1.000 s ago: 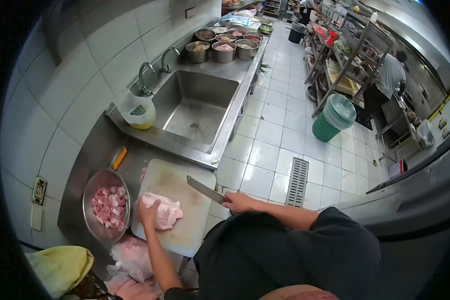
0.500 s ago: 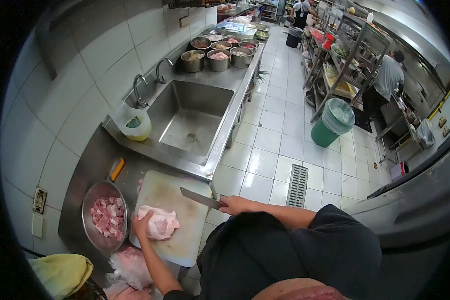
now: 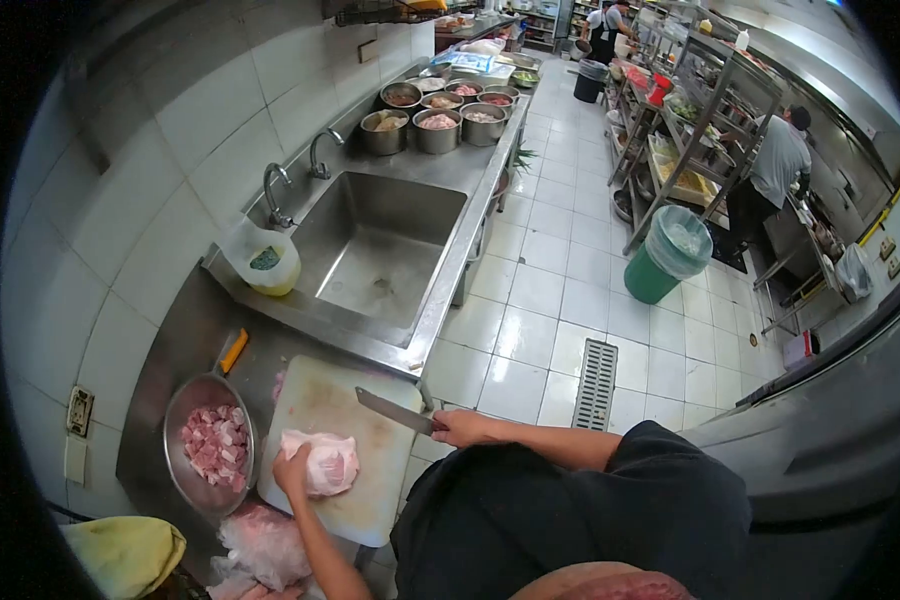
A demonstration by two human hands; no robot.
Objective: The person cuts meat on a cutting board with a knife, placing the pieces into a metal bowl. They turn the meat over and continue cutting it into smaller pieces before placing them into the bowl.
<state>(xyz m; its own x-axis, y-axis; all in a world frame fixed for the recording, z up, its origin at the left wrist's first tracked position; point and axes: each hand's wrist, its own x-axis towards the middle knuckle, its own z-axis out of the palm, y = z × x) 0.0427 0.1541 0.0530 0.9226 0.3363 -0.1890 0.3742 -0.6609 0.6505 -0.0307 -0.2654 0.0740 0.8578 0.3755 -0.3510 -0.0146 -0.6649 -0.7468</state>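
On the white cutting board [image 3: 375,400] lies a large pale pink piece of raw meat [image 3: 332,466]. My left hand [image 3: 292,470] rests on its left side, the fingers curled against it and partly hidden. My right hand [image 3: 458,427] is closed round the handle of a wide-bladed knife [image 3: 395,408], whose blade reaches over the board's right edge, apart from the meat. Left of the board, a metal bowl [image 3: 173,440] holds diced raw meat [image 3: 215,445]. Below it sits a clear plastic bag [image 3: 265,545] with more raw meat.
An orange-handled tool [image 3: 233,352] lies behind the bowl. Beyond the board is a steel sink [image 3: 380,250], with a cut-open plastic jug [image 3: 260,262] on its left edge. Several metal pots [image 3: 438,138] of food stand farther back. A green bin [image 3: 660,265] and a person [image 3: 775,165] are at right.
The view has shifted slightly. My left hand stays on the meat, and the meat looks a little turned. The knife remains in my right hand, over the board's right side.
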